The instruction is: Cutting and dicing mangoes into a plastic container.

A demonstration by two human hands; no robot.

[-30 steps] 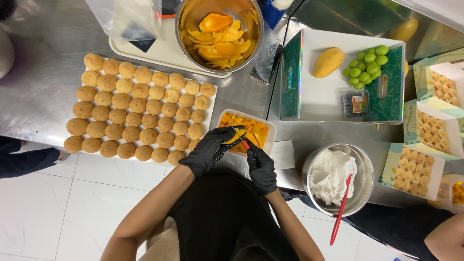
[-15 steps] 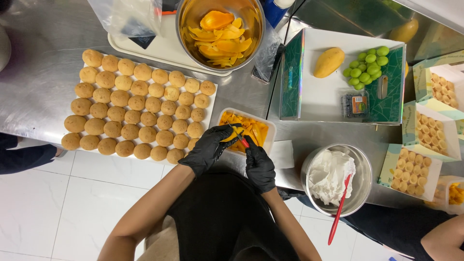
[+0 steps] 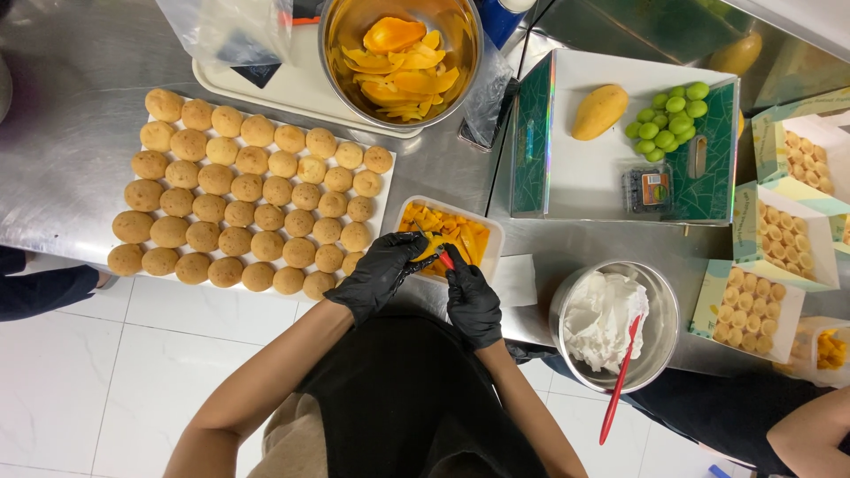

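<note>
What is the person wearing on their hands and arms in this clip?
Both the left hand and right hand wear snug black disposable gloves that end at the wrists. The forearms are bare: no sleeves, watch or jewellery show. A black top or apron covers the torso.

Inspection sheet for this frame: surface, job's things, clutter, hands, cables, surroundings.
Surface: steel counter, reflective.
Job's things: mango piece held over a tub of cut mango; red-handled tool, blade not clear.
Clutter: tray of buns, bowl of peels, cream bowl with red spatula, box holding whole mango and grapes, pastry boxes.
Hands: left hand and right hand, black-gloved.
Cables: nothing seen.
Surroundings: white tile floor; another person's arm.
</note>
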